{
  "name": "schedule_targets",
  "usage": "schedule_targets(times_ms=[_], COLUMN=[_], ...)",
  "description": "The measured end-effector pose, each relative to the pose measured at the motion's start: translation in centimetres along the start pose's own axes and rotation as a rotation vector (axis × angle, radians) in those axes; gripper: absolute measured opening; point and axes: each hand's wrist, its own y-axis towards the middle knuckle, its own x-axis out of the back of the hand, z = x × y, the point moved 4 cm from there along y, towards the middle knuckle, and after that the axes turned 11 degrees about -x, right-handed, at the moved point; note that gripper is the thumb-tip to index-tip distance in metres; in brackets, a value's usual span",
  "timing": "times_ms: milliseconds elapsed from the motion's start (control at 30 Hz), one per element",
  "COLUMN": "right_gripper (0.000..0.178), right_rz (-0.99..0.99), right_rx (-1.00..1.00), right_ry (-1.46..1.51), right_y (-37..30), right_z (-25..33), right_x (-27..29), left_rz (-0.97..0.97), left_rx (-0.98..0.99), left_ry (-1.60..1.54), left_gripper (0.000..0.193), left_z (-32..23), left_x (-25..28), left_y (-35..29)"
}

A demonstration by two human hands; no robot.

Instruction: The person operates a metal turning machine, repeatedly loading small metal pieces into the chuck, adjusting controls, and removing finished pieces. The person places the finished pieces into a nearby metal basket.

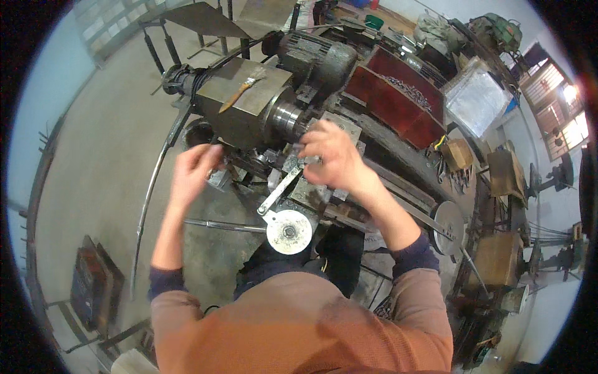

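A small metal lathe stands before me, its shiny chuck (288, 118) at the middle. My right hand (333, 153) is beside the chuck, above the tool slide, with its fingers curled in; what they hold, if anything, is too blurred to name. Further left, my left hand (194, 169) hovers next to a dark round cup-like part (198, 132), thumb and fingers drawn together. Motion smears its fingertips, and I cannot make out anything in them. Below the hands are a pale lever (280, 190) and a round whitish handwheel (289, 232).
A wooden-handled brush (240, 96) lies on the headstock cover (233, 75). Behind are a motor (316, 59) and a red tray (395, 96) of small metal pieces. A long rod (152, 199) slants down on the left. Another handwheel (448, 227) is at the right.
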Motion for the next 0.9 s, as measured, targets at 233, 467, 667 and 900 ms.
schedule_targets(times_ms=[233,467,667,900], right_gripper=[0.02,0.035,0.04,0.044], right_rz=[-0.024,-0.157,-0.262,-0.228], right_rx=[-0.046,-0.323,-0.381,-0.402], right_ry=[0.004,0.373,0.434,0.402], right_y=[-2.0,-5.7,-7.0,-6.4], right_z=[3.7,2.6,2.1,1.6], right_x=[1.8,1.1,-1.0,-0.9], left_rz=[0.357,0.414,0.394,0.346], left_rx=[0.007,0.206,0.315,0.375], left_ry=[-0.513,-1.066,-1.27,-1.376], left_gripper=[0.034,0.028,0.028,0.029], left_z=[-2.8,-2.3,-1.0,-0.6], left_x=[-13.0,-14.9,-16.3,-16.6], left_y=[0.8,-1.0,-1.8,-1.8])
